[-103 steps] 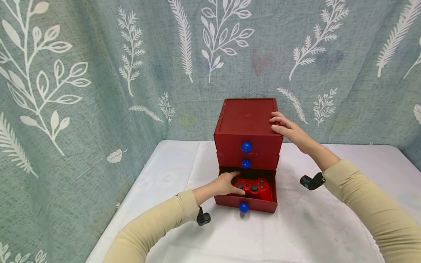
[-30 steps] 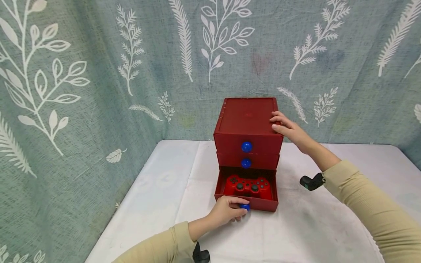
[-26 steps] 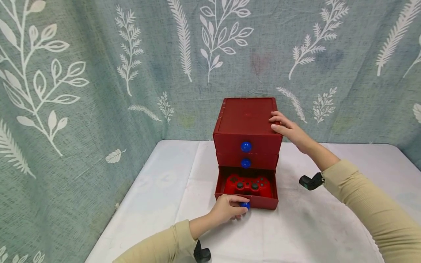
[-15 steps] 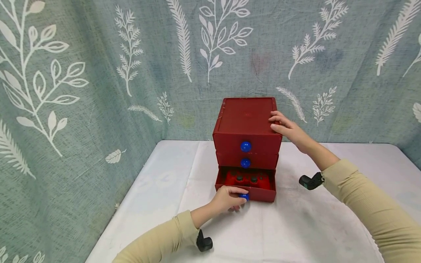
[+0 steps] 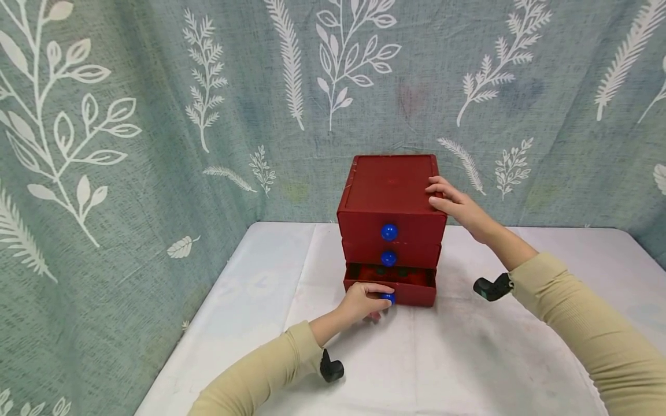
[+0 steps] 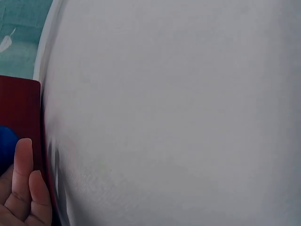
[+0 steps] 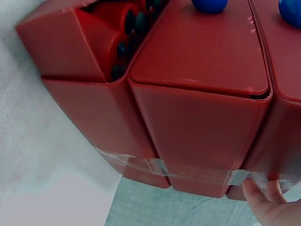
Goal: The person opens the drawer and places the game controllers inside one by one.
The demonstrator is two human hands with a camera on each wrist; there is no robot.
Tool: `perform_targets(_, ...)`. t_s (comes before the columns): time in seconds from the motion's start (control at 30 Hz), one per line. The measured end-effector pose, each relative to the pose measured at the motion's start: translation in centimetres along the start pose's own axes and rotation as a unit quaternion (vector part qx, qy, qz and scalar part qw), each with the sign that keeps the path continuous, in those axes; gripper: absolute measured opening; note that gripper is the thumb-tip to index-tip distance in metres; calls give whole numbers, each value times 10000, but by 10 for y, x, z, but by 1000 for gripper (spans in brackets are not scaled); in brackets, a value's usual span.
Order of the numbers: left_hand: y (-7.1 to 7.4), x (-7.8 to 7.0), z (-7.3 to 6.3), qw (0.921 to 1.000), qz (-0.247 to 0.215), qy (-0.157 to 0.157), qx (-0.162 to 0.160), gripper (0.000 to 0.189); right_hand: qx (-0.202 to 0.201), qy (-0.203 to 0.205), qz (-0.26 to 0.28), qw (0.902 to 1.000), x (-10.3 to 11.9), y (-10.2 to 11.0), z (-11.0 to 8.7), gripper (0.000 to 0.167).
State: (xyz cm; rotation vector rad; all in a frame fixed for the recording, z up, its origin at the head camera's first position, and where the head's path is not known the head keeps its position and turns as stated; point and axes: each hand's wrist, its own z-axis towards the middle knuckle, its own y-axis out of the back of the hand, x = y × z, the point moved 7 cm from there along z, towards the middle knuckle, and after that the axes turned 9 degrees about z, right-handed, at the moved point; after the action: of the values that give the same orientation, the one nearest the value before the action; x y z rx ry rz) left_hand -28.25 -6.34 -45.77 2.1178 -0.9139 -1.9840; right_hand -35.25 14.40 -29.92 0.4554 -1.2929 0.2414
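A red cabinet of three stacked drawers [image 5: 392, 185] stands on the white-covered table, each drawer with a round blue knob. Its bottom drawer [image 5: 416, 294] is pulled partway out, and a red game controller [image 7: 110, 40] lies inside, mostly in shadow under the drawer above. My left hand [image 5: 361, 301] pinches the bottom drawer's blue knob [image 5: 388, 298] between thumb and forefinger. At the cabinet's upper right edge rests my right hand [image 5: 452, 203], fingers on the top and side with nothing gripped. The upper two drawers are closed.
White cloth [image 5: 468, 358] covers the table. A grey-green curtain [image 5: 291, 115] with white leaf prints hangs behind and to the left. Clear tape [image 7: 188, 172] runs across the cabinet's side. A black wrist camera [image 5: 491, 287] sits below the right forearm.
My left hand left the controller, took hold of the bottom knob, and pushed the drawer inward, so less of the controller shows. The right hand has stayed put.
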Motion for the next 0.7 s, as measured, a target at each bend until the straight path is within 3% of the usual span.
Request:
perform_targets(0.37,3,0,16,9998,12,77,-203,25,-9,-37,-10,10000,0,-1,0,46)
perform_targets(0.7,4,-1,25,9997,26,-46,-237,25,-40,-25,42,10000,1,-1,-1,45)
